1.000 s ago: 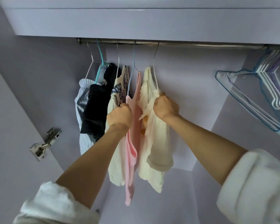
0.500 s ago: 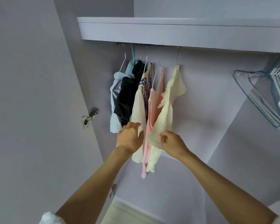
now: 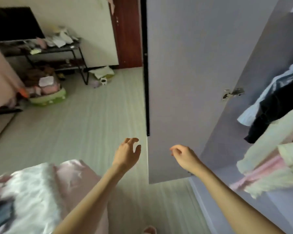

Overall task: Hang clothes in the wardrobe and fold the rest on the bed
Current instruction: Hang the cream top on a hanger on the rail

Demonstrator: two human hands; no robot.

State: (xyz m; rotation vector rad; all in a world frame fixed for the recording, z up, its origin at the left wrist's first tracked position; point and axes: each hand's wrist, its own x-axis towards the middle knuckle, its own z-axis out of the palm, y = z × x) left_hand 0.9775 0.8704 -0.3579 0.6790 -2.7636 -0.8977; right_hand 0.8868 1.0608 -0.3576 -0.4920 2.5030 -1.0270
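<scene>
I see both hands out in front of me, holding nothing: my left hand (image 3: 127, 153) hangs over the floor (image 3: 85, 125) with fingers loosely spread, my right hand (image 3: 184, 156) has its fingers loosely curled in front of the open wardrobe door (image 3: 184, 81). The hung clothes (image 3: 276, 132) sit at the right edge, cut off by the frame and blurred; I make out white, black, cream and pink pieces but not their hangers. The bed (image 3: 74, 174) shows only its corner at lower left, with more clothes (image 3: 24, 196) on it, smeared so I cannot tell them apart. A dark screen (image 3: 13, 22) stands far left.
</scene>
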